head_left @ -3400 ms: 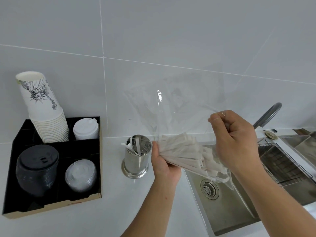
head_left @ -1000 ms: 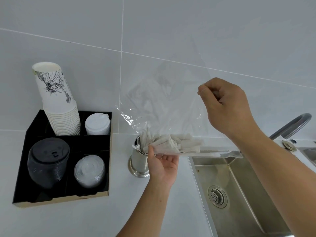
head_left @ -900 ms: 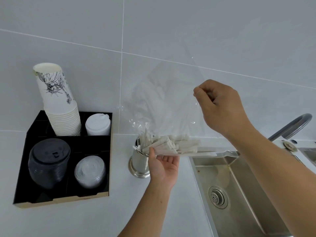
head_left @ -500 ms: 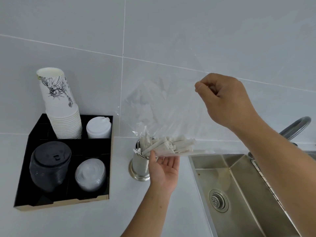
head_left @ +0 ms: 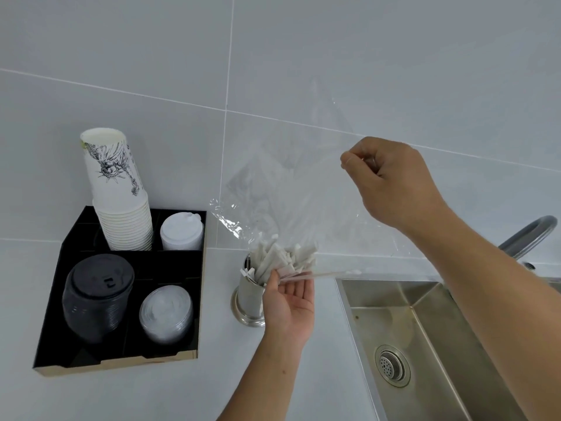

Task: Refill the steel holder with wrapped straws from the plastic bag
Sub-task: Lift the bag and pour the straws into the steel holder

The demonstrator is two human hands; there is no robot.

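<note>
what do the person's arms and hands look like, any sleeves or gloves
Both forearms are bare, with no sleeves in view. The left hand and right hand wear no gloves, and no rings, watch or bands show on the fingers or wrists.

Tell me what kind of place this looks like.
Probably a cafe or drinks counter: a tray holds stacked paper cups and lids, a steel holder takes wrapped straws, and a sink sits beside it.

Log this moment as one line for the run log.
right hand: pinches clear plastic bag aloft | left hand: open beneath white wrapped straws | straws: tipping into round steel holder
</note>
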